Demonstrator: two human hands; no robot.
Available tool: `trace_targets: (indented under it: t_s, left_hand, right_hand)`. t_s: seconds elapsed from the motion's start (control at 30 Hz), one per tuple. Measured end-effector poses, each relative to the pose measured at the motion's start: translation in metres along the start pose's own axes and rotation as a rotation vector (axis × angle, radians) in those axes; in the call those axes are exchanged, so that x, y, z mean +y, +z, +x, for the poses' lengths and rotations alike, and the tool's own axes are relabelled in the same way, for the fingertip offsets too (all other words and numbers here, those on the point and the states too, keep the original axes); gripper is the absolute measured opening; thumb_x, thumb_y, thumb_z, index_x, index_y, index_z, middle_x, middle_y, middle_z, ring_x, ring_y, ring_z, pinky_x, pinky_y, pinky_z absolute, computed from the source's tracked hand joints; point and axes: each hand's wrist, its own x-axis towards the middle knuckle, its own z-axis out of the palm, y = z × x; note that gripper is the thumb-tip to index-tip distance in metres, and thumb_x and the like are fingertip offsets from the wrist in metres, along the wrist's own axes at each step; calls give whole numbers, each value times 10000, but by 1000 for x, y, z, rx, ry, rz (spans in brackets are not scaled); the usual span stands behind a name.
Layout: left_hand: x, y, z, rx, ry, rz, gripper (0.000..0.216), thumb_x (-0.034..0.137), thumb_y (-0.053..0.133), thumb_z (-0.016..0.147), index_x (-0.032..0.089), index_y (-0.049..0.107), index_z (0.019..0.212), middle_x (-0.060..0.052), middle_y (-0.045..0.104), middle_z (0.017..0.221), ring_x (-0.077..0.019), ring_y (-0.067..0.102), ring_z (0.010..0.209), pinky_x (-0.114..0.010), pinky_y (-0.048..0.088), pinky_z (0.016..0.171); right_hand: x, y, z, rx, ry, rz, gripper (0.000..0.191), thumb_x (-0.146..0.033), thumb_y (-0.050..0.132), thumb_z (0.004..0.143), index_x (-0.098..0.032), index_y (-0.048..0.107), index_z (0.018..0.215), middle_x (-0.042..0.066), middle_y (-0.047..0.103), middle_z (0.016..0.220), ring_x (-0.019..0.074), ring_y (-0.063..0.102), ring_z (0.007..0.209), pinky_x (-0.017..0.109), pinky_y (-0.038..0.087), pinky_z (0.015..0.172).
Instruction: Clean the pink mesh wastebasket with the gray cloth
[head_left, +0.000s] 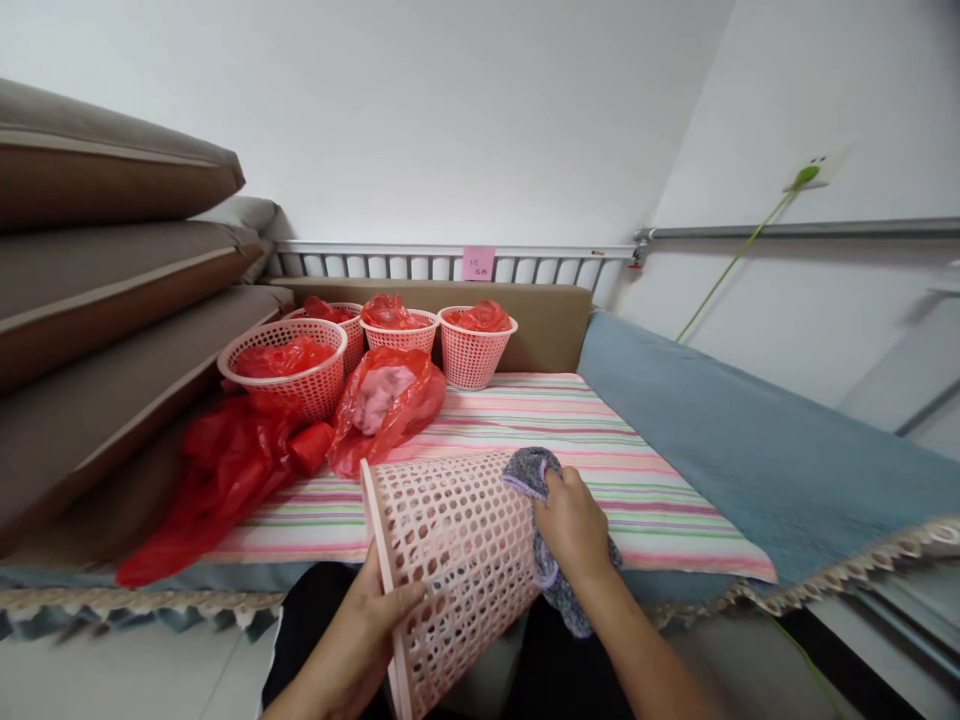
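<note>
A pink perforated plastic basket (465, 540) lies tilted on its side above my lap, its rim toward the left. My left hand (379, 605) grips it near the rim, thumb on the outer wall and the other fingers partly hidden. In my right hand (574, 520) is a grey cloth (559, 590) with a purple edge, pressed against the basket's base end. Just beyond the basket sits an open red plastic bag (427, 395) with a pale pink, soft-looking bundle (381, 395) in it.
Several pink baskets (474, 358) holding red bags stand at the back left. An empty-looking red bag (225, 470) spreads over the striped cloth (675, 520). Stacked cushions (112, 250) rise at left. A blue-covered seat (720, 420) runs right; a green cord (739, 255) hangs from the wall socket.
</note>
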Motion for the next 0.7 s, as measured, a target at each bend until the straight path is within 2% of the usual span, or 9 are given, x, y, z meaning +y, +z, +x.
trace_targets:
  t_s: [0.17, 0.27, 0.33, 0.4, 0.47, 0.53, 0.6, 0.7]
  left_hand:
    - [-7, -3, -3, -21, -15, -29, 787, 69, 601, 781, 246, 216, 1444, -149, 577, 1308, -280, 542, 1190, -406, 429, 978]
    - [-9, 1, -6, -23, -24, -41, 783, 87, 632, 759, 246, 251, 1424, -141, 595, 1285, -283, 553, 1175, -390, 441, 960]
    - [-11, 4, -7, -9, -55, -25, 735, 117, 664, 735, 223, 329, 1381, -145, 612, 1259, -291, 588, 1124, -377, 468, 919]
    - [-16, 2, -9, 14, -73, 17, 692, 158, 707, 702, 212, 405, 1322, -141, 619, 1247, -296, 626, 1052, -363, 500, 853]
    - [-25, -5, -10, 64, -46, 102, 659, 197, 751, 667, 205, 468, 1262, -125, 643, 1213, -285, 645, 1006, -338, 514, 813]
    - [-35, -16, -10, 122, -7, 172, 658, 218, 780, 640, 199, 497, 1234, -106, 677, 1155, -278, 632, 1036, -324, 506, 847]
    - [-46, -28, -9, 138, 9, 155, 727, 237, 787, 633, 214, 460, 1282, -96, 684, 1149, -285, 585, 1125, -339, 473, 926]
    - [-57, -39, -8, 73, 3, 36, 900, 249, 782, 640, 277, 299, 1399, -92, 632, 1251, -296, 521, 1212, -391, 418, 1007]
  right_hand:
    - [4, 0, 3, -23, 12, 20, 222, -157, 511, 805, -156, 600, 1009, 84, 530, 966, 209, 539, 896, 267, 320, 605]
    - [-12, -8, 0, -57, 21, 75, 223, -149, 494, 800, -144, 603, 994, 93, 536, 965, 204, 538, 864, 270, 346, 629]
    - [-38, -21, -9, -80, -53, 191, 230, -115, 486, 772, -149, 607, 964, 83, 542, 948, 191, 531, 852, 270, 372, 676]
    - [-75, -37, -25, -94, -215, 365, 258, -70, 483, 717, -166, 605, 923, 59, 545, 928, 174, 519, 852, 266, 387, 734]
    - [-111, -52, -44, -128, -394, 524, 264, -73, 504, 671, -187, 601, 889, 43, 537, 929, 170, 508, 839, 268, 396, 737]
    - [-135, -60, -60, -158, -475, 588, 283, -92, 523, 658, -198, 600, 908, 47, 527, 952, 181, 499, 841, 286, 399, 734]
    - [-140, -58, -66, -157, -522, 593, 313, -95, 522, 670, -207, 602, 950, 53, 522, 965, 190, 493, 853, 296, 396, 744]
    - [-111, -39, -54, -99, -496, 496, 336, -62, 487, 702, -203, 613, 980, 62, 524, 973, 193, 492, 878, 289, 379, 770]
